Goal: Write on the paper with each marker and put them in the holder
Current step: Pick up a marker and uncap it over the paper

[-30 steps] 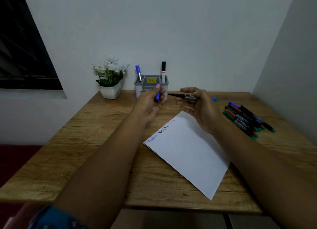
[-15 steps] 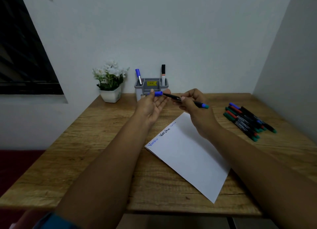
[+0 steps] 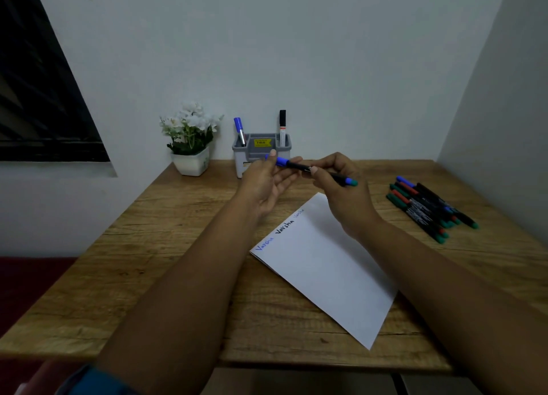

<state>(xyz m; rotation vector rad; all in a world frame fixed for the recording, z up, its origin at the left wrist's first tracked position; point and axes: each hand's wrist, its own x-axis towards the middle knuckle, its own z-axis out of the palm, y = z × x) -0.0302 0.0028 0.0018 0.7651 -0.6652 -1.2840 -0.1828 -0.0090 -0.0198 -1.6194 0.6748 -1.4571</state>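
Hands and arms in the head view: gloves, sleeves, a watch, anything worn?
Both hands are bare: left hand and right hand show no gloves, rings or watch. The forearms are uncovered to the frame's lower edge. Only clothing visible is a patch of blue fabric near the left elbow, at bottom left.

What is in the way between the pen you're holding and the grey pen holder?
Nothing visible. The marker sits in both hands, left hand on its blue cap, right hand on the barrel, right in front of the grey holder. Its middle looks open between the two markers already standing in it.
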